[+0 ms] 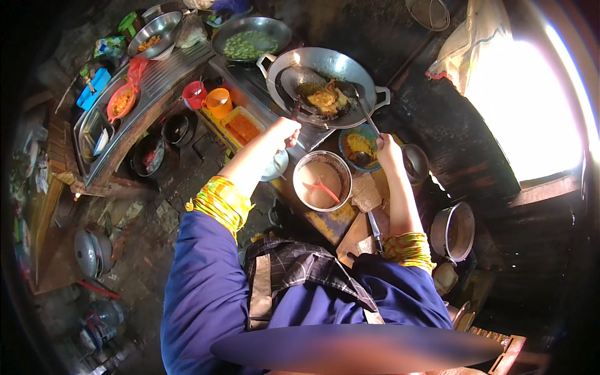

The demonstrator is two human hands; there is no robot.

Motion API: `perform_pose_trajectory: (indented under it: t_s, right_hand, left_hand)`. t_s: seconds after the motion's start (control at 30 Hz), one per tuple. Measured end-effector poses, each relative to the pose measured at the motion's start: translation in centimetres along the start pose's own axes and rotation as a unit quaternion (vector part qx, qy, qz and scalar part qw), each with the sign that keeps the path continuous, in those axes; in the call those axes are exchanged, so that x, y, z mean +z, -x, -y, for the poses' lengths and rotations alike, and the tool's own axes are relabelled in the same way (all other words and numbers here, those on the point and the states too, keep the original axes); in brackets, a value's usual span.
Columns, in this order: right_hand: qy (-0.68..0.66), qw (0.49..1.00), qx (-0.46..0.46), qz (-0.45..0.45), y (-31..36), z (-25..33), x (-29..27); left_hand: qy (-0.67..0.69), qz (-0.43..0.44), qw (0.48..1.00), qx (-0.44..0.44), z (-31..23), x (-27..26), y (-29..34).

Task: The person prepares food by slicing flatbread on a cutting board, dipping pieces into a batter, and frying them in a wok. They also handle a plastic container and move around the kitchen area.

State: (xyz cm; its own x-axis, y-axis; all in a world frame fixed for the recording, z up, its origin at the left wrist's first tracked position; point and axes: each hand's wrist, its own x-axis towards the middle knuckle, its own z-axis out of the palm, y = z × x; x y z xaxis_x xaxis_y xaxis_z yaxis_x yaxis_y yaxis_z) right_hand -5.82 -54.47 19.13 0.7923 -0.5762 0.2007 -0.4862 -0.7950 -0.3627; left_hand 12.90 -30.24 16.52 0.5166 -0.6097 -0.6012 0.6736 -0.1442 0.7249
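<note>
A wide metal wok [350,61] with two handles stands on the stove, with golden-brown fried food [328,99] and dark oil inside. My left hand [284,133] is closed round the handle of a round skimmer [295,80], whose head lies in the wok at the left of the food. My right hand [389,152] grips a long-handled metal spatula [367,117]; its tip reaches the right side of the food. Below the wok, between my forearms, a pot [297,194] holds pale batter with a red spoon [324,190].
A blue bowl [344,153] of yellow food is beside my right hand. A knife [375,230] lies on a cutting board [354,239]. Left of the wok are a pan [215,47] of green pieces, an orange cup [217,103], and a tray [257,119] of orange food.
</note>
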Motion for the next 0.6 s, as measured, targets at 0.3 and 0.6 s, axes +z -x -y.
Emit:
perform_pose_trajectory:
  t_s: [0.3, 0.6]
  right_hand:
    - [-0.356, 0.893, 0.253, 0.104, -5.8, 0.4, 5.3]
    - [-0.46, 0.835, 0.271, 0.137, -2.0, 4.9, -0.4]
  left_hand:
    - [0.036, -0.034, 0.999, 0.02, 1.2, 3.0, -0.9]
    - [0.139, 0.023, 0.99, 0.023, 1.6, 4.0, -0.3]
